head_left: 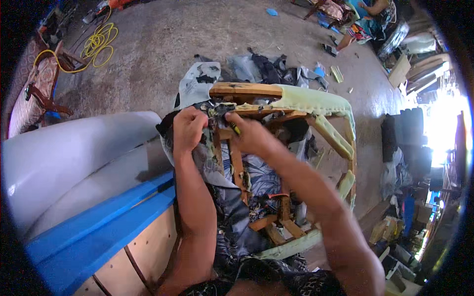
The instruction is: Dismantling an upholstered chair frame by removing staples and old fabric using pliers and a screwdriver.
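Note:
A wooden seat frame (pixel 247 90) stands before me, with pale yellow-green foam (pixel 316 100) along its far right edge. Torn grey-and-black covering (pixel 200 81) hangs over its far left corner. My left hand (pixel 189 129) is closed on the dark, ragged edge of that covering. Close beside it, my right hand (pixel 250 134) grips a tool with a yellow-and-black handle (pixel 235 128). The tool's working end is lost against the dark scraps at the corner, so its kind cannot be told. Inside the frame are bare wooden slats (pixel 237 165) and patterned dark fabric (pixel 261 172).
Dark and clear scraps (pixel 266 68) litter the floor beyond the frame. To the left are a large whitish curved form (pixel 84 143) and blue boards (pixel 108 212). A coiled yellow cable (pixel 101 44) lies near a carved chair (pixel 39 91). Another person (pixel 377 12) sits far right.

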A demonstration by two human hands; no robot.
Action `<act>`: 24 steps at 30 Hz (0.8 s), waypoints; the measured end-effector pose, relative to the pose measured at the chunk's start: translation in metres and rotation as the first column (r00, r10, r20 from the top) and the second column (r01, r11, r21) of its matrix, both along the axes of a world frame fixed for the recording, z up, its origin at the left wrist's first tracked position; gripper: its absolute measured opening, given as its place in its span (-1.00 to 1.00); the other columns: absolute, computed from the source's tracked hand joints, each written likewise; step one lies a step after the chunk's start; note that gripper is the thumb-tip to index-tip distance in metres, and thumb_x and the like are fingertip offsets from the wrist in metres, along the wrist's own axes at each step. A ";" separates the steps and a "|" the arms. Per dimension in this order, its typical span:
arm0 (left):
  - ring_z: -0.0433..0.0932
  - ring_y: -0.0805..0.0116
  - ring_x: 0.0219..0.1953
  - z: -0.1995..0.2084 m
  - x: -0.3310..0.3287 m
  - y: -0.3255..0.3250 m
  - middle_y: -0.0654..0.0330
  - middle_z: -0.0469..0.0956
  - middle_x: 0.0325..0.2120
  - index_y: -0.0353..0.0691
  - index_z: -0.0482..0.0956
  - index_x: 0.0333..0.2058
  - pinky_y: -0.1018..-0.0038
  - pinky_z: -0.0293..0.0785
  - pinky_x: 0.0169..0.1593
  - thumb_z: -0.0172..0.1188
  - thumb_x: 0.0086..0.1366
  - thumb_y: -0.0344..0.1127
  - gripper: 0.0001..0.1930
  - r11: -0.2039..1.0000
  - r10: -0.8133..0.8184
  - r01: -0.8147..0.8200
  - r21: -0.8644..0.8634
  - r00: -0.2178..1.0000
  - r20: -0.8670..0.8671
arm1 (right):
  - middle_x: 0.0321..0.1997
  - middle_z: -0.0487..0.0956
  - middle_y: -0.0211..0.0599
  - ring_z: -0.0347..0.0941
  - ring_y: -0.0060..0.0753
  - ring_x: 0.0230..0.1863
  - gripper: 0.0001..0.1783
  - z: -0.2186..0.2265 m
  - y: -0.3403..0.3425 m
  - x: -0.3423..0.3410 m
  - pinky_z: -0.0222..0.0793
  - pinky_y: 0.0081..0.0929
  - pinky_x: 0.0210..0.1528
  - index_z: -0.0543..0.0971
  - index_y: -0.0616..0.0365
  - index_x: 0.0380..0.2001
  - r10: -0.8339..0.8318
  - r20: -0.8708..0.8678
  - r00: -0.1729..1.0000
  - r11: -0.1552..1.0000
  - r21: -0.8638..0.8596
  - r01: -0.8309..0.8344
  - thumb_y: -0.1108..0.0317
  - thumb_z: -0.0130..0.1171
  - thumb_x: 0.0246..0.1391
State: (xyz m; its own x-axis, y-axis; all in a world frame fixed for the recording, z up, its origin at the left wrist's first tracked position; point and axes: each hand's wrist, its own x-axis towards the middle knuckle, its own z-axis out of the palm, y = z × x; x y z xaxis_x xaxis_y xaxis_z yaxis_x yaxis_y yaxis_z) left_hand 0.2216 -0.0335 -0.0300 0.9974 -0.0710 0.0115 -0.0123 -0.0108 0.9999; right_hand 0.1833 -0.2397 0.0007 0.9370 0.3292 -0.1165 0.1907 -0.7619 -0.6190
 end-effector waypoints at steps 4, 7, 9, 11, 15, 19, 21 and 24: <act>0.38 0.43 -0.54 -0.001 -0.001 0.008 0.25 0.40 -0.65 -0.34 0.44 -0.67 0.46 0.26 -0.40 0.13 0.05 -0.42 -0.82 0.989 0.010 -0.016 0.145 0.999 0.042 | -0.32 0.61 0.10 0.55 0.21 -0.21 -0.45 0.067 0.008 0.045 0.44 0.04 -0.21 0.28 0.03 0.16 0.390 -0.310 0.867 0.814 -0.324 -0.482 0.37 0.09 0.07; 0.40 0.32 -0.54 -0.003 0.003 -0.003 0.13 0.40 -0.66 -0.38 0.44 -0.66 0.39 0.29 -0.39 0.14 0.01 -0.34 -0.79 0.982 0.053 -0.060 0.177 0.998 0.045 | -0.36 0.61 0.06 0.56 0.20 -0.24 -0.48 0.089 0.009 0.074 0.43 0.06 -0.21 0.34 -0.01 0.11 0.440 -0.376 0.816 0.745 -0.356 -0.565 0.35 0.12 0.02; 0.43 0.18 -0.50 0.019 -0.004 -0.003 -0.01 0.42 -0.65 -0.43 0.46 -0.62 0.30 0.33 -0.35 0.11 -0.01 -0.32 -0.77 0.974 0.086 -0.078 0.212 0.996 -0.029 | -0.38 0.58 0.11 0.54 0.20 -0.32 -0.29 0.091 0.012 0.085 0.41 0.02 -0.29 0.34 -0.13 0.18 0.514 -0.410 0.753 0.670 -0.355 -0.651 0.49 0.07 -0.16; 0.43 0.17 -0.52 0.015 -0.002 -0.005 -0.01 0.41 -0.66 -0.44 0.46 -0.62 0.31 0.33 -0.38 0.11 -0.01 -0.33 -0.78 0.973 0.095 -0.094 0.213 0.995 0.006 | -0.39 0.58 0.11 0.54 0.19 -0.32 -0.30 0.103 0.020 0.106 0.41 0.02 -0.30 0.36 -0.10 0.17 0.592 -0.449 0.669 0.542 -0.393 -0.743 0.49 0.08 -0.17; 0.36 0.35 -0.60 0.006 -0.001 -0.007 0.09 0.33 -0.73 -0.45 0.40 -0.64 0.37 0.27 -0.46 0.09 -0.01 -0.37 -0.78 0.979 0.105 -0.109 0.170 0.994 0.035 | -0.35 0.58 0.06 0.54 0.15 -0.30 -0.42 0.110 0.045 0.150 0.41 0.01 -0.29 0.44 0.05 0.05 0.746 -0.575 0.336 0.125 -0.374 -0.919 0.44 0.20 -0.17; 0.28 0.50 -0.62 0.007 0.000 -0.003 0.20 0.26 -0.78 -0.43 0.34 -0.68 0.42 0.20 -0.50 0.09 0.01 -0.35 -0.75 0.992 0.081 -0.072 0.107 0.993 -0.086 | -0.39 0.60 -0.01 0.55 0.08 -0.33 -0.52 0.111 0.027 0.150 0.43 -0.04 -0.31 0.48 0.07 -0.01 0.644 -0.555 0.526 0.356 -0.392 -0.848 0.38 0.20 -0.10; 0.27 0.52 -0.62 0.006 0.003 0.000 0.21 0.25 -0.77 -0.43 0.32 -0.68 0.44 0.16 -0.52 0.09 0.01 -0.35 -0.74 0.993 0.069 -0.055 0.107 0.988 -0.137 | -0.37 0.60 -0.08 0.55 -0.02 -0.35 -0.59 0.056 -0.017 0.109 0.45 -0.16 -0.33 0.58 0.03 -0.09 0.672 0.003 0.740 0.710 -0.285 -0.644 0.32 0.28 -0.10; 0.24 0.52 -0.62 0.005 0.003 0.003 0.25 0.24 -0.76 -0.38 0.33 -0.71 0.46 0.12 -0.51 0.09 0.01 -0.37 -0.76 0.996 0.082 -0.079 0.049 0.995 -0.061 | -0.45 0.56 -0.15 0.53 -0.12 -0.38 -0.61 -0.003 -0.021 0.029 0.45 -0.25 -0.33 0.66 0.04 -0.19 0.208 0.376 0.903 0.917 0.248 -0.314 0.31 0.41 -0.21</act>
State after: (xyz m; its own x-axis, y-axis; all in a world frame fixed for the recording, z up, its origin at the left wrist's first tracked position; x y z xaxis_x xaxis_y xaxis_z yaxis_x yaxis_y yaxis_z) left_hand 0.2250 -0.0304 -0.0250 0.9985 0.0108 -0.0529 0.0534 -0.0555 0.9970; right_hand 0.2118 -0.2608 -0.0021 0.7769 0.5364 0.3296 0.5929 -0.4472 -0.6697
